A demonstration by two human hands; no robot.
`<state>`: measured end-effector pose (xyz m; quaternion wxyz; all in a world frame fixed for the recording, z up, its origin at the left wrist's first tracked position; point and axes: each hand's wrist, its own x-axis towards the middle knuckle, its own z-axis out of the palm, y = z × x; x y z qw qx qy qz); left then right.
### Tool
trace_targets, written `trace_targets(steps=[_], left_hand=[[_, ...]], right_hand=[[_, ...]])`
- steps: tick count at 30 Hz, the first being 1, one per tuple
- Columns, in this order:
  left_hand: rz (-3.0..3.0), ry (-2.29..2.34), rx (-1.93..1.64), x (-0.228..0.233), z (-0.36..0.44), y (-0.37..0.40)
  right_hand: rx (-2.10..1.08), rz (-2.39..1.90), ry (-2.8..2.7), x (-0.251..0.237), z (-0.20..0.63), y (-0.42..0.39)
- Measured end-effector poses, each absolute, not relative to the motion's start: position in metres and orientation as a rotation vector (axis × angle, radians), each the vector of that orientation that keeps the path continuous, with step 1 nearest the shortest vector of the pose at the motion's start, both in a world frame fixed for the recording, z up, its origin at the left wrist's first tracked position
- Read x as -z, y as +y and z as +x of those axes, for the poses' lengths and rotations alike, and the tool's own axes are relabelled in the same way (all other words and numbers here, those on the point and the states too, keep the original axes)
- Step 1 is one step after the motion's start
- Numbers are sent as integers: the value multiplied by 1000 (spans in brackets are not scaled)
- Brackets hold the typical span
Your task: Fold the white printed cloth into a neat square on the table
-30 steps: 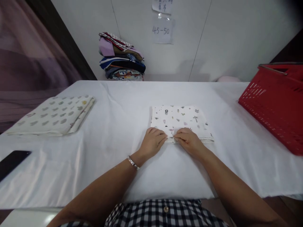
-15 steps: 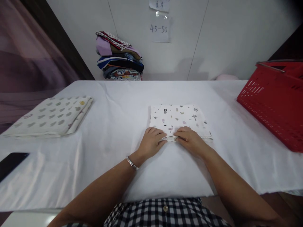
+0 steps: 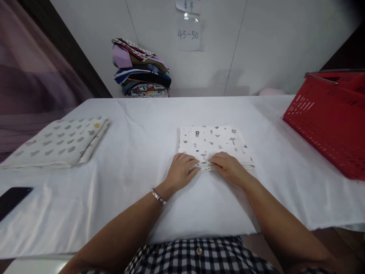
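A folded white cloth [image 3: 212,140] printed with small plants, a palm and a flamingo lies flat in front of me. My left hand [image 3: 181,169] grips its near edge, thumb below and fingers on top. Close beside it, my right hand [image 3: 227,166] pinches the same edge in the same way. Between the two hands the stacked layers of the fold show. The fingertips are partly hidden by the fabric.
A larger folded cloth [image 3: 61,142] with grey prints lies at the left, above a black phone [image 3: 13,199]. On the right stands a red basket [image 3: 327,125]. Stacked fabrics [image 3: 142,70] sit behind the white-covered table [image 3: 137,152], against the wall.
The whole view has shifted slightly. Both hands keep their hold on the cloth's near edge, which looks almost the same as before.
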<state>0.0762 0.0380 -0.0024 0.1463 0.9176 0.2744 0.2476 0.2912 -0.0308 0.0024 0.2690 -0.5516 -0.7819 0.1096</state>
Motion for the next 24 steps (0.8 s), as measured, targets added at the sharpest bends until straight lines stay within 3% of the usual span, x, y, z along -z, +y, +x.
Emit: trace_targets(steps=[24], left_hand=[[2738,764,-748,5,78,38]], right_hand=[[-438,-1481,-2122,-12,290,-33]])
